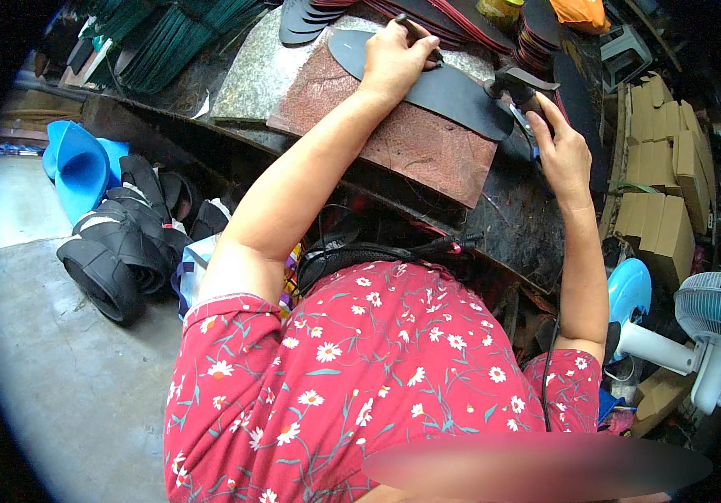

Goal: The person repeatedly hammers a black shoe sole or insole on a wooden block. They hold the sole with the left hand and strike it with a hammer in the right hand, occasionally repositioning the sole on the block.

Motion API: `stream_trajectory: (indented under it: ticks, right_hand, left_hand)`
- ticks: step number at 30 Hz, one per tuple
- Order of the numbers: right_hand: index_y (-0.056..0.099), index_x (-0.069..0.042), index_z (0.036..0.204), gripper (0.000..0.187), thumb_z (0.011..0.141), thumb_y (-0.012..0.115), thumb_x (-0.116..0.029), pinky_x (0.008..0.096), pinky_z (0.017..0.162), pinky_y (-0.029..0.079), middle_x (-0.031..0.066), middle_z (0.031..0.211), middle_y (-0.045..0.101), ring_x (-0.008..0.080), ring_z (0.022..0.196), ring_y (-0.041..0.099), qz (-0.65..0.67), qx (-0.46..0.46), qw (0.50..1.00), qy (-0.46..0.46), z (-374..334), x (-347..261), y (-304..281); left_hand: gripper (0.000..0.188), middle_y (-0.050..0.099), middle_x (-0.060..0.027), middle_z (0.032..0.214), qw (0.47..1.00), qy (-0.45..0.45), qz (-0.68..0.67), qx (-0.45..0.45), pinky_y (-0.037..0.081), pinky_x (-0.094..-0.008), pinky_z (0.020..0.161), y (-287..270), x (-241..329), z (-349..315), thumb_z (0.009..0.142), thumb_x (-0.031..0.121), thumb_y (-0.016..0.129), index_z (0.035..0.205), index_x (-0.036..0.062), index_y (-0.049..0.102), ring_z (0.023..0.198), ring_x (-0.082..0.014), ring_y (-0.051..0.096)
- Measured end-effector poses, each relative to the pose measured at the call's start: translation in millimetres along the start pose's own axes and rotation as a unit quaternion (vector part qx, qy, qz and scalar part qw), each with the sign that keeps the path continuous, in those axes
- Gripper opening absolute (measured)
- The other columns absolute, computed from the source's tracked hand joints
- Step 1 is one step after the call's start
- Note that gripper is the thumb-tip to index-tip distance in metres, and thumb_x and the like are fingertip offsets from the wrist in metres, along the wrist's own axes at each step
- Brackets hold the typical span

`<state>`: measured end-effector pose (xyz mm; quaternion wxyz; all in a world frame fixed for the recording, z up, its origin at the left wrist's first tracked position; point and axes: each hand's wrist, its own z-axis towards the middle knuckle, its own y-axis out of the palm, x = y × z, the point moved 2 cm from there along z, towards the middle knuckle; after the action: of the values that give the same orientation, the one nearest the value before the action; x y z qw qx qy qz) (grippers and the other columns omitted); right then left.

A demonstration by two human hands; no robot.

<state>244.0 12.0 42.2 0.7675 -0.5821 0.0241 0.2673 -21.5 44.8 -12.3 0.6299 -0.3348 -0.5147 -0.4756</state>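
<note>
Our left hand (pixel 392 69) grips a dark rod (pixel 409 28) over black oval sheeting (pixel 465 97); right hand (pixel 565 156) grips black-handled tool (pixel 520 90): seemingly aligning, needing steadiness.

We are holding a short dark tool (pixel 411 29) in our left hand (pixel 395 64) over a black sole-shaped sheet (pixel 459 99), lying across a reddish slab (pixel 432 159). Our right hand (pixel 563 151) is gripping a dark-handled tool (pixel 520 90) just beside the sheet's right end. Folded cardboard (pixel 655 230) and a white fan (pixel 710 356) are sitting to our right; curled black pieces (pixel 113 260) are lying to our left.
</note>
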Motion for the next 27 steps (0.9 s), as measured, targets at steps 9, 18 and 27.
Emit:
stream_trajectory:
  ticks: [9, 18, 27]
  right_hand:
    - [0.063, -0.009, 0.126, 0.039, 0.093, 0.066, -0.03, 0.0334, 0.076, 0.053, 0.0124, 0.102, 0.073, 0.0232, 0.088, 0.071, 0.191, 0.093, 0.974, -0.076, 8.7, -31.5, -52.6]
    - [0.063, -0.018, 0.125, 0.037, 0.095, 0.06, -0.039, 0.0378, 0.075, 0.054, 0.0175, 0.102, 0.07, 0.0361, 0.095, 0.068, -0.008, 0.027, 0.999, -0.038, 0.4, -8.2, -17.4]
    - [0.063, -0.012, 0.128, 0.038, 0.094, 0.065, -0.029, 0.0297, 0.075, 0.052, 0.0094, 0.102, 0.071, 0.0182, 0.086, 0.068, 0.178, 0.064, 0.982, -0.024, -2.9, -14.8, -46.8]
  left_hand:
    - [0.019, 0.067, -0.0184, 0.074, 0.933, 0.231, 0.273, -0.037, 0.055, -0.0388, 0.065, 9.2, 15.2, -5.0, 0.083, 0.022, 0.074, 0.088, 0.0056, 0.065, 0.071, -0.0321, 0.069]
    - [0.015, 0.068, -0.0202, 0.075, 0.939, 0.227, 0.252, 0.053, 0.056, -0.0386, 0.064, 15.3, 13.2, -6.5, 0.085, 0.017, 0.07, 0.084, 0.0025, 0.065, 0.068, -0.0314, 0.07]
    - [0.017, 0.071, -0.0111, 0.077, 0.971, 0.119, 0.201, -0.05, 0.056, -0.033, 0.065, 13.4, 4.7, -3.7, 0.084, 0.019, 0.074, 0.089, 0.0043, 0.068, 0.068, -0.0203, 0.07]
